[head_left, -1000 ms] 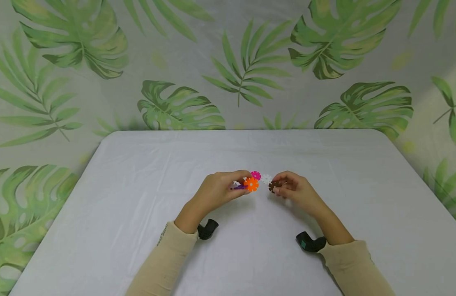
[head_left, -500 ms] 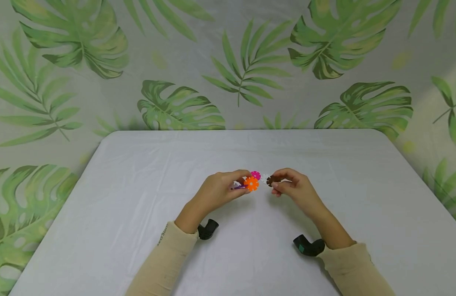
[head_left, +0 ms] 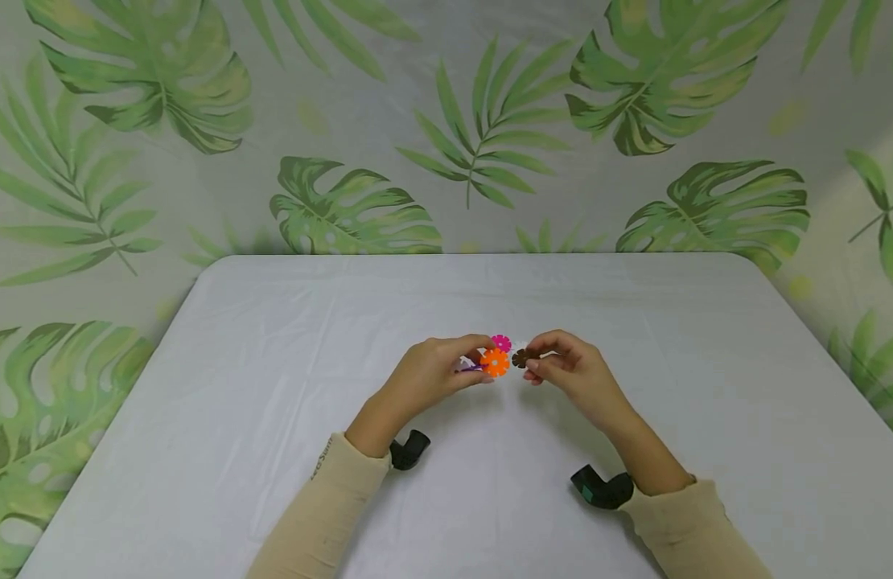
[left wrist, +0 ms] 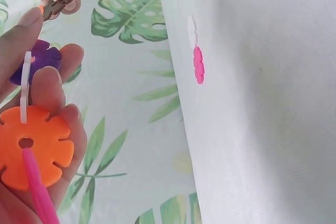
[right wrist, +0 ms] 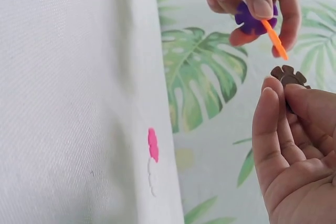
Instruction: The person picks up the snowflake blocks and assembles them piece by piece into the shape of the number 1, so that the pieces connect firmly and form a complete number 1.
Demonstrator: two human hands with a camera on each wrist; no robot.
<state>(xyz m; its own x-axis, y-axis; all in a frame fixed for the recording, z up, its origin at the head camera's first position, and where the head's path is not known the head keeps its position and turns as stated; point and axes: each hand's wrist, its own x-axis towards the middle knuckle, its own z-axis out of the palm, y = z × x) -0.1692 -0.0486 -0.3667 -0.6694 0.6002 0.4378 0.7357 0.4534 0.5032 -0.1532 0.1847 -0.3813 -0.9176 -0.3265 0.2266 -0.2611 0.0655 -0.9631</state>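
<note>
My left hand (head_left: 435,370) holds a joined chain of notched snowflake discs above the table. In the left wrist view, a white disc (left wrist: 24,87) seen edge-on links a purple disc (left wrist: 46,60) to an orange disc (left wrist: 39,153), which has a pink disc (left wrist: 38,187) slotted into it. Another orange disc (right wrist: 275,40) stands edge-on from the purple one in the right wrist view. Between thumb and fingertips, my right hand (head_left: 573,374) pinches a brown disc (right wrist: 289,76). A small gap separates it from the chain's orange disc.
On the white table (head_left: 273,322), a loose pink disc (head_left: 500,343) lies beside a white disc (right wrist: 151,177), just beyond the hands. Leaf-patterned cloth (head_left: 475,137) hangs behind the table. Black wrist devices (head_left: 410,450) sit by both sleeves.
My right hand has moved left with the brown disc, closer to the chain, and now covers most of the white disc on the table. My left hand has barely shifted.
</note>
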